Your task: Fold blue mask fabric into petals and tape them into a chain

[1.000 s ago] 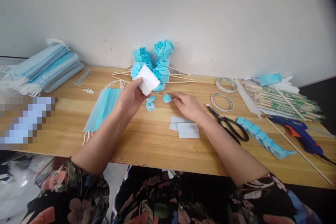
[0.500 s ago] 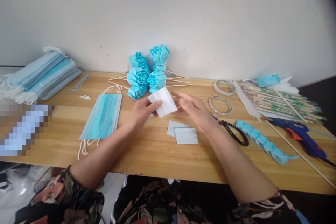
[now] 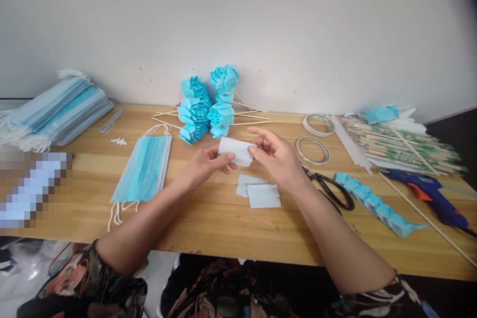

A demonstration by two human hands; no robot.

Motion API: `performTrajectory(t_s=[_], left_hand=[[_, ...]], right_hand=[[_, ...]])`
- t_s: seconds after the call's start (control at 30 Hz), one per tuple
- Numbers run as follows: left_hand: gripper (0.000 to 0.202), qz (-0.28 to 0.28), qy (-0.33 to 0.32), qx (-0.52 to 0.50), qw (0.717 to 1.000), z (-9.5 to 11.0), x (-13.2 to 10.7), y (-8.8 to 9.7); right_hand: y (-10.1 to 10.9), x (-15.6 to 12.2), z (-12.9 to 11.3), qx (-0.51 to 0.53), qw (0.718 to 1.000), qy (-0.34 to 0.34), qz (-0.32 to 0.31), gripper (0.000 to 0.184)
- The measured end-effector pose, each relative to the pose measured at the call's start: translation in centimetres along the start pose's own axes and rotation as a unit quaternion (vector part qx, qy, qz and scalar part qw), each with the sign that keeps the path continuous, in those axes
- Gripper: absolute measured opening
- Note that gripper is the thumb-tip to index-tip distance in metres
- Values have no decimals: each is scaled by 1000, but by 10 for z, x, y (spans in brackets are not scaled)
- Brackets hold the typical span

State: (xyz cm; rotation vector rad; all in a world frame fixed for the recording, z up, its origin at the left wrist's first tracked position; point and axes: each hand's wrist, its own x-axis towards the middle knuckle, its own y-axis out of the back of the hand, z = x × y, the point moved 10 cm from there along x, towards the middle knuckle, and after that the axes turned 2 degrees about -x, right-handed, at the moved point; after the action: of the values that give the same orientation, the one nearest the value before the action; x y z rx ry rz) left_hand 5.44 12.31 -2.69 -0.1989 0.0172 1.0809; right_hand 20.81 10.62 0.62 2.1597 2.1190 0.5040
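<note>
Between my hands, above the table, is a small white fabric piece (image 3: 238,151). My left hand (image 3: 208,163) pinches its left end, thumb in front and fingers behind. My right hand (image 3: 275,155) grips its right edge between thumb and fingers, the index finger raised above it. Two pale fabric pieces (image 3: 264,196) lie overlapping on the wood just below my hands. Behind them, blue fabric roses (image 3: 194,109) on thin sticks are stacked in two columns near the wall.
Left are a few face masks (image 3: 143,169) and a large mask pile (image 3: 55,109). Right are two tape rolls (image 3: 313,151), black-handled scissors (image 3: 335,191), a folded blue strip (image 3: 376,203), a blue glue gun (image 3: 428,194) and bundled wooden sticks (image 3: 402,144).
My right hand has come in and taken hold of the white piece's right side. The piece has turned from tilted to nearly level and shows less height.
</note>
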Motion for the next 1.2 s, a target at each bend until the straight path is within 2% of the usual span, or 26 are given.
performTrajectory(t_s=[0.13, 0.3, 0.4, 0.53, 0.73, 0.93, 1.2], left_hand=[[23, 34, 2, -3, 999, 0, 0, 7], [27, 58, 6, -131, 990, 3, 1, 12], [28, 51, 8, -155, 987, 5, 2, 10], [26, 30, 9, -154, 988, 3, 2, 5], [29, -11, 20, -138, 990, 1, 0, -5], [24, -9, 4, -113, 994, 4, -1, -4], [33, -3, -14, -74, 997, 4, 0, -1]], right_hand=[[1, -2, -8, -9, 1000, 16, 6, 38], [1, -5, -18, -27, 998, 55, -19, 29], [-6, -7, -20, -78, 994, 62, -47, 27], [-11, -7, -19, -100, 992, 60, -57, 26], [-4, -4, -10, -54, 996, 69, -21, 11], [-5, -4, -4, -36, 998, 47, -18, 16], [-3, -2, 2, -9, 1000, 11, 11, 15]])
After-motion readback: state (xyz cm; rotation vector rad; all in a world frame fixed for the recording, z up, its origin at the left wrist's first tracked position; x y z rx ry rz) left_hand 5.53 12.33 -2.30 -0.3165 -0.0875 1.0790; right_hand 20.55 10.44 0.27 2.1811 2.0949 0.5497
